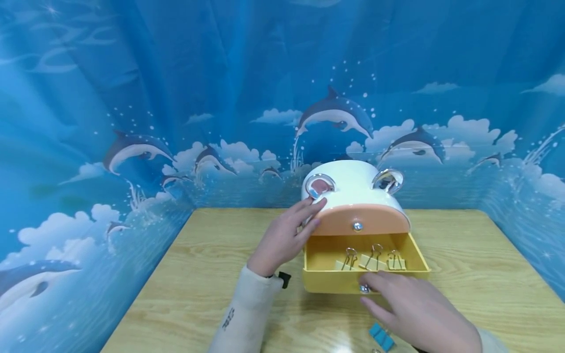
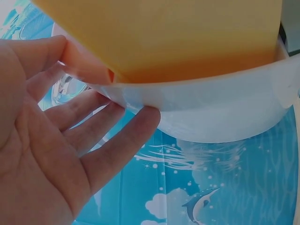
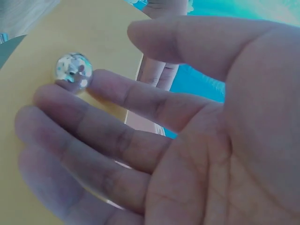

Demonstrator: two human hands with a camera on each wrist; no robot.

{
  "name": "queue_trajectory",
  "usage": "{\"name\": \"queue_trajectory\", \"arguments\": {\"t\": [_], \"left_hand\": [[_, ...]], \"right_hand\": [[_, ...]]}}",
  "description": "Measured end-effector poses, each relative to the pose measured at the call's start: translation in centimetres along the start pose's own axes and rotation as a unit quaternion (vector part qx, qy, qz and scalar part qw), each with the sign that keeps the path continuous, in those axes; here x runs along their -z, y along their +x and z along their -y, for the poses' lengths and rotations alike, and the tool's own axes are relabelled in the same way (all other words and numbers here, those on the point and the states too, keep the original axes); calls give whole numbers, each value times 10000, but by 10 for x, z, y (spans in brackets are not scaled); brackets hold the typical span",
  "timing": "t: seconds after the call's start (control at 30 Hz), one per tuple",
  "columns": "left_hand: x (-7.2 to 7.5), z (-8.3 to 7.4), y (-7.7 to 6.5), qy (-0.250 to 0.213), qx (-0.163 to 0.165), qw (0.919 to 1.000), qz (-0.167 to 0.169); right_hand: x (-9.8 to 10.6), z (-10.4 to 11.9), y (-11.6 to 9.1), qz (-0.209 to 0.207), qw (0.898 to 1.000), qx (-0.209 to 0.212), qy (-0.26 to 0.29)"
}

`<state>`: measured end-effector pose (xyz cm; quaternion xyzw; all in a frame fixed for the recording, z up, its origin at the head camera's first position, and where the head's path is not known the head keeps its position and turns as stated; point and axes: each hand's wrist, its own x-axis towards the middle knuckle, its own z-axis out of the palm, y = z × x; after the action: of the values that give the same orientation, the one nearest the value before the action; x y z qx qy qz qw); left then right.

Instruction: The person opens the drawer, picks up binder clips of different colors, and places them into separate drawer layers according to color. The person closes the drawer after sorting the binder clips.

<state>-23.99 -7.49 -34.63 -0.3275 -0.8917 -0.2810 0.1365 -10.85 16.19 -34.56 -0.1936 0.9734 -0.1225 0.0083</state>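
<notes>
A white, rounded drawer box (image 1: 348,184) stands on the table with its yellow lower drawer (image 1: 331,282) pulled out. Inside the drawer lie three pale yellow binder clips (image 1: 372,262). My left hand (image 1: 284,238) rests against the box's left side; in the left wrist view its straight fingers (image 2: 136,133) touch the white shell. At the drawer front is my right hand (image 1: 415,309), its index finger touching the silver knob (image 3: 73,72) and its thumb apart from it. Just below the right hand, a blue binder clip (image 1: 381,336) lies on the table.
The orange-pink upper drawer (image 1: 340,220) with its own silver knob is closed. Two shiny ring-shaped pieces (image 1: 388,181) stick up from the box top. A blue dolphin-print curtain (image 1: 247,122) hangs behind the wooden table (image 1: 198,284). Part of another clip shows at the bottom edge.
</notes>
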Motion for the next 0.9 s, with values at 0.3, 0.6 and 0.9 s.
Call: {"name": "queue_trajectory", "arguments": {"t": [0.3, 0.6, 0.9], "left_hand": [[2, 0, 0, 36, -68, 10000, 39], [3, 1, -2, 17, -128, 9999, 57], [3, -2, -1, 64, -58, 9998, 169]], "right_hand": [[-5, 0, 9, -683, 9976, 106, -44], [-17, -18, 29, -674, 9970, 221, 312], [-31, -27, 34, -73, 9970, 322, 698]]}}
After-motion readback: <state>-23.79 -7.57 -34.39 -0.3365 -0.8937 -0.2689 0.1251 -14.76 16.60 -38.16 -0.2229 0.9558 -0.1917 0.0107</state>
